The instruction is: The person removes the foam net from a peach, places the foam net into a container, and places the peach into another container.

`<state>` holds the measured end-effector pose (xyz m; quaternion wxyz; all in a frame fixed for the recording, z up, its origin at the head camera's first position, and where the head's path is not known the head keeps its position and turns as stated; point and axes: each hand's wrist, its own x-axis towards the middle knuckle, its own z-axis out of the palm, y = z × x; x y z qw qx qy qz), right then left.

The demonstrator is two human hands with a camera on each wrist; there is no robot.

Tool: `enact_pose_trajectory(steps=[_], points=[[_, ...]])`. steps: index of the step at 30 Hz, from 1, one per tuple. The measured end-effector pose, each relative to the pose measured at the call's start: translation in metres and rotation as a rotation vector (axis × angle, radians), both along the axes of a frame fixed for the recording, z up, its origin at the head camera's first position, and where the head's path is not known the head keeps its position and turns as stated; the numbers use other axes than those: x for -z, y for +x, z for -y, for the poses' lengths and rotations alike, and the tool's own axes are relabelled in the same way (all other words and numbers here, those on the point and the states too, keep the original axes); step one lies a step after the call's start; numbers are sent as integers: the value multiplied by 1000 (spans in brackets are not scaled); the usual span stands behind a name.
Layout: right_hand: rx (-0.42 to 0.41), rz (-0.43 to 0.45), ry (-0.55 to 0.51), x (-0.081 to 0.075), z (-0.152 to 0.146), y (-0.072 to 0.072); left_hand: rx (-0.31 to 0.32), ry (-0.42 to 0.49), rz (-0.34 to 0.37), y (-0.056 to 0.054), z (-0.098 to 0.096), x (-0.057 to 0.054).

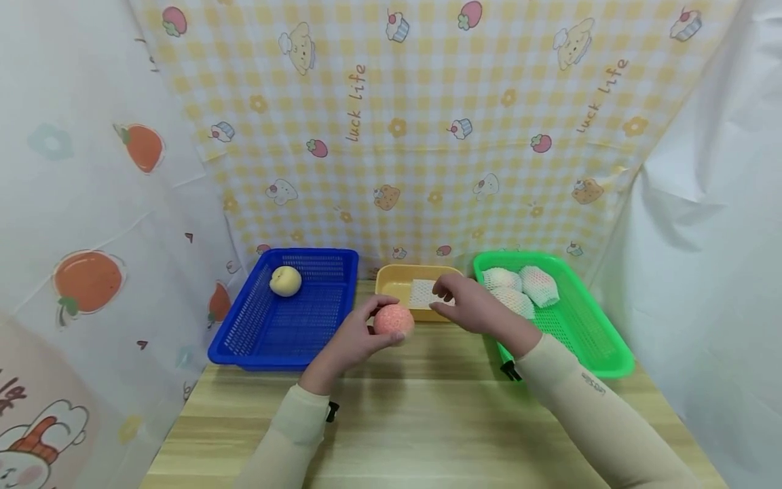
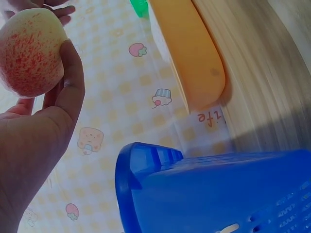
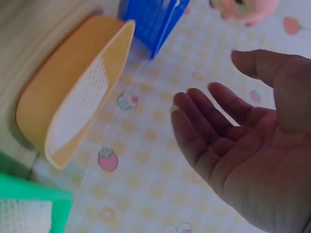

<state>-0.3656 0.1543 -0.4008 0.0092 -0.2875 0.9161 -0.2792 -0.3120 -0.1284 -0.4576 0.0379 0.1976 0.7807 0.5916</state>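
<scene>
My left hand (image 1: 353, 339) holds a pinkish-red peach (image 1: 394, 322) above the table, thumb and fingers round its sides. Seen in the left wrist view, the peach (image 2: 30, 53) is pale with red speckles and has no net on it. My right hand (image 1: 473, 305) is raised near the right end of a small yellow-orange box (image 1: 391, 277), its fingers loosely bent and nothing in them. White foam net sleeves (image 1: 420, 293) lie inside that box. In the right wrist view the palm of the right hand (image 3: 248, 141) faces the camera, thumb apart from the fingers.
On the left stands a blue basket (image 1: 299, 339) with one pale yellow peach (image 1: 286, 281) in it. A green basket (image 1: 589, 343) on the right holds several fruits in white foam nets (image 1: 540, 285). Behind hangs a checked cloth (image 1: 427, 170); the wooden table (image 1: 427, 421) extends in front.
</scene>
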Motion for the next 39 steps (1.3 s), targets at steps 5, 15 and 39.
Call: enact_pose_trajectory(steps=[5, 15, 39], points=[[-47, -15, -189, 11, -3, 21, -1, -1, -12, 1, 0, -2], [-79, -19, -319, 35, -11, 41, 6, -5, -6, 6, -2, 0], [-97, -28, -295, 50, -16, 45, 81, -323, -94, -6, 36, -31]])
